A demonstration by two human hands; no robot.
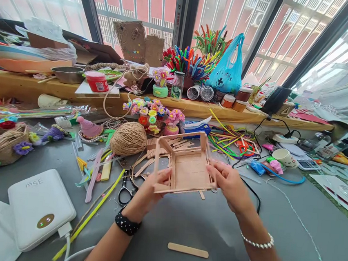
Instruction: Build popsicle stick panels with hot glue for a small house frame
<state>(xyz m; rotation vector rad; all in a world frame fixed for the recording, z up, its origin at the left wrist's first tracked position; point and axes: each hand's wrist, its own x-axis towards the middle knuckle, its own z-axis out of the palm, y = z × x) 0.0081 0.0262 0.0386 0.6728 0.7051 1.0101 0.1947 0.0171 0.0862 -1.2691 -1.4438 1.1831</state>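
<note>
Between my two hands, a small box frame built of craft sticks [190, 170] is held up above the grey table, its open side tilted toward me. My left hand [154, 185] grips its lower left corner, thumb on the inside edge. My right hand [223, 180] pinches the right side, fingertips on the edge sticks. One loose craft stick [188, 250] lies flat on the table nearer to me. More craft sticks [183, 144] lie in a loose pile behind the frame. Black-handled scissors [125, 193] rest just left of my left hand.
A ball of twine [129, 138] sits behind my left hand. At left is a white power bank [41, 210] with a cable. Pipe cleaners [231, 140] lie behind on the right, near a kitchen scale [307, 164]. A crowded ledge [151, 106] runs below the windows.
</note>
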